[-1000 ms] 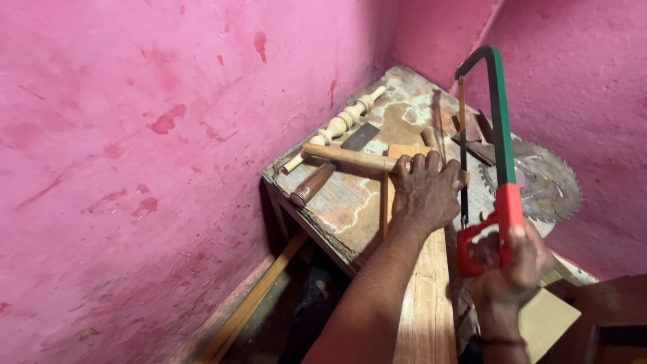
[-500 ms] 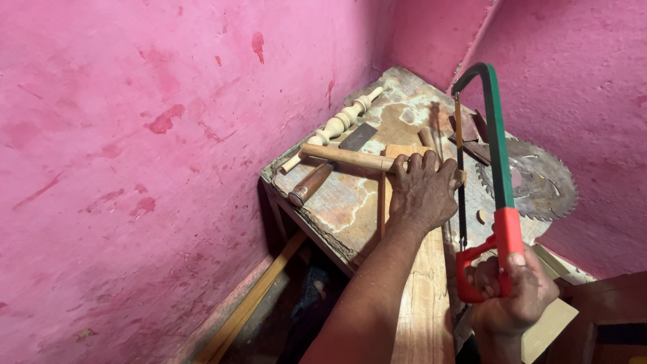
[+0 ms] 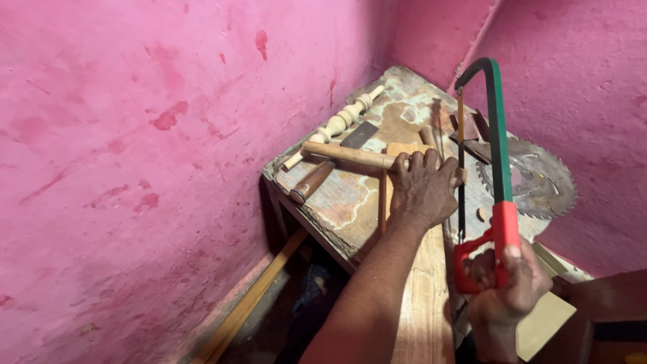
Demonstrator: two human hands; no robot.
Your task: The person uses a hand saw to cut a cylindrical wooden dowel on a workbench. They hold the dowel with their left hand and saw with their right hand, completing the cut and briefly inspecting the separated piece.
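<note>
Hacksaw (image 3: 497,168) stands upright in your right hand (image 3: 509,286), fist around its red handle; your left hand (image 3: 423,189) presses flat, fingers spread, on the wooden plank (image 3: 421,296).

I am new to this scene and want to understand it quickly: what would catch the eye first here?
First, the bright pink walls around a worn workbench in the corner. Next, the hacksaw with its green frame and red handle, gripped by the right hand, while the left hand presses on a wooden board. A toothed round saw blade lies at the right.
</note>
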